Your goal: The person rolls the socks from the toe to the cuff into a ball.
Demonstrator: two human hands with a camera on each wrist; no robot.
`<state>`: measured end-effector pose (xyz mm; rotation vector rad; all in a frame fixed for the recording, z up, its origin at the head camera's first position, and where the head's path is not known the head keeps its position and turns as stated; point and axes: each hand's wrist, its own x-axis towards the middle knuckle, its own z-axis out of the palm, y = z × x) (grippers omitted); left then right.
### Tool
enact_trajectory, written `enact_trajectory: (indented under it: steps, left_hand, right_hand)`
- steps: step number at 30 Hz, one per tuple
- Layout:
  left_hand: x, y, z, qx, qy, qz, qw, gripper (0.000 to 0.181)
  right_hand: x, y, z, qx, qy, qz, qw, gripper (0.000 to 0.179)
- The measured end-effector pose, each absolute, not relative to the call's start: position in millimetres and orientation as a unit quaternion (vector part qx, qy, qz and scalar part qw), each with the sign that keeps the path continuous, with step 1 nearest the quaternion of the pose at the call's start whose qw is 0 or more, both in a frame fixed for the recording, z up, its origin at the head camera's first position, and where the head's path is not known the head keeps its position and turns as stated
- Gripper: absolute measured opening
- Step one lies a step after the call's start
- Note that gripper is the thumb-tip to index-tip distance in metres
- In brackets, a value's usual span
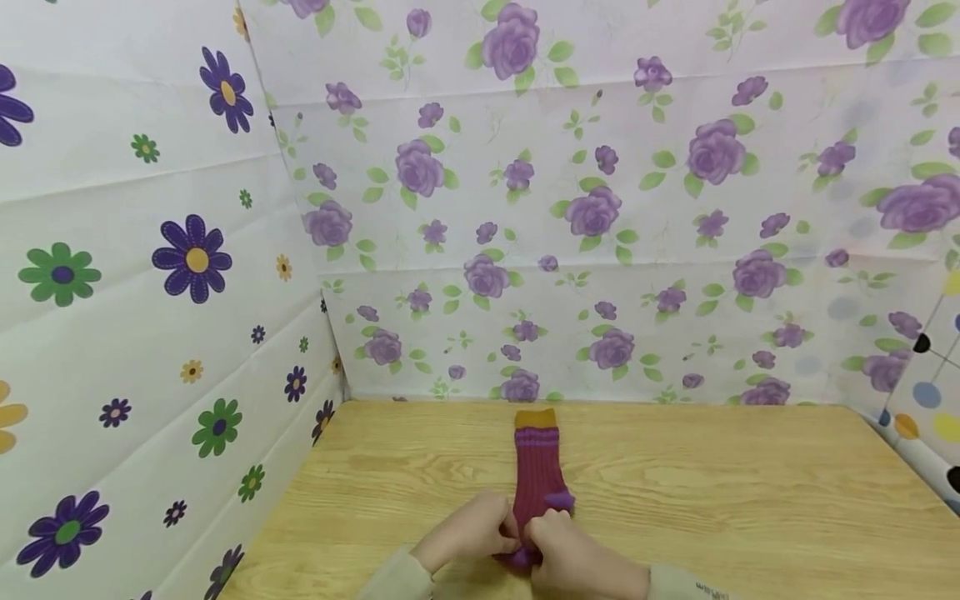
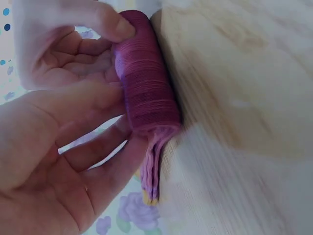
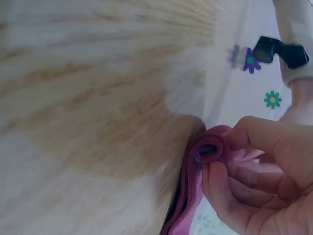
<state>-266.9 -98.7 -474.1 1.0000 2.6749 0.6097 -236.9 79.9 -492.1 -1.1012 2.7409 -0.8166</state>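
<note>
A maroon ribbed sock (image 1: 537, 471) with purple stripes and a mustard cuff lies lengthwise on the wooden table (image 1: 712, 492), cuff toward the wall. Its near end is rolled into a tight coil (image 2: 144, 83) (image 3: 211, 149). My left hand (image 1: 471, 525) and right hand (image 1: 561, 540) both pinch that roll from either side at the table's near edge. In the left wrist view the left thumb (image 2: 105, 22) presses on top of the coil. In the right wrist view curled fingers (image 3: 259, 142) wrap the roll's end.
Flower-patterned paper walls close in the table at the back (image 1: 600, 250) and left (image 1: 150, 333). A dotted panel (image 1: 930, 400) stands at the right. Beige sleeves (image 1: 390, 579) cover both wrists.
</note>
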Motion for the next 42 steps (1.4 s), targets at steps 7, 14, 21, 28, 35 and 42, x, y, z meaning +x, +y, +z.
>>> enact_trajectory:
  steps: [7, 14, 21, 28, 35, 42]
  left_hand:
    - [-263, -104, -471, 0.386, 0.895, 0.199, 0.105, 0.007]
    - [-263, -103, -475, 0.397, 0.892, 0.197, 0.085, 0.023]
    - [-265, -101, -476, 0.395, 0.896, 0.184, 0.079, 0.011]
    - [-270, -99, -475, 0.401, 0.893, 0.178, 0.101, 0.012]
    - [-274, -98, -475, 0.379, 0.900, 0.172, 0.126, 0.013]
    - [-276, -95, -474, 0.331, 0.905, 0.216, 0.155, 0.009]
  right_hand:
    - [-248, 84, -488, -0.343, 0.892, -0.290, 0.055, 0.020]
    - [-258, 88, -484, -0.327, 0.880, -0.324, 0.119, 0.013]
    - [-267, 91, -481, -0.317, 0.872, -0.342, 0.148, 0.012]
    - [-270, 96, -482, -0.306, 0.879, -0.336, 0.147, 0.010]
    - [-261, 95, -481, -0.309, 0.888, -0.328, 0.099, 0.011]
    - [-247, 87, -482, -0.326, 0.905, -0.272, -0.008, 0.021]
